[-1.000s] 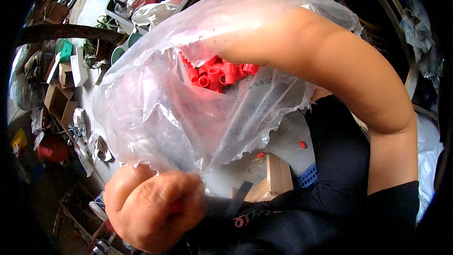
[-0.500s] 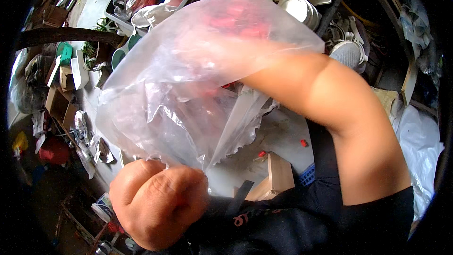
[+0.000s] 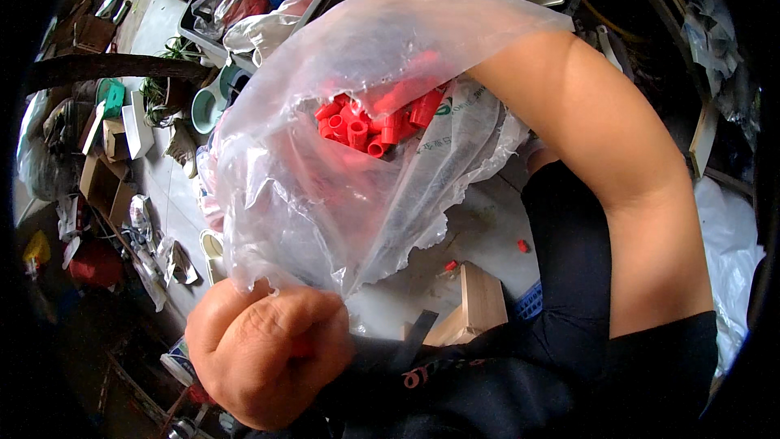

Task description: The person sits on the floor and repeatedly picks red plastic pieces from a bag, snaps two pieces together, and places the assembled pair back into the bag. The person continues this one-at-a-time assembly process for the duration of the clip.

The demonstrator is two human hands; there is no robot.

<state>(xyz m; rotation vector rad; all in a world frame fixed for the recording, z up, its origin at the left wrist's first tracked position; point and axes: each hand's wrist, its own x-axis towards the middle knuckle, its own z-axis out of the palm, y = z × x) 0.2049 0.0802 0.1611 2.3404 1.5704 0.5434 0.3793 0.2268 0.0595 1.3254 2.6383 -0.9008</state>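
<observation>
"Ahead of the left hand (image 3: pixel 268 354) and slightly to its right, what's heaped there?"

"Short red tubes (image 3: pixel 357 126), inside a clear plastic bag (image 3: pixel 301 203). The heap runs crosswise, slanting up and away toward the right forearm (image 3: pixel 642 171)."

"And the left hand?"

"Curled into a fist on the bag's near edge. Something red shows in its folds; I can't tell what."

"The right hand?"

"Hidden behind the bag's cloudy film; spread or pinching, I can't tell. That arm looks nearer the heap."

"Any loose ones?"

"Two red bits (image 3: pixel 451 265), well right of the fist."
</observation>
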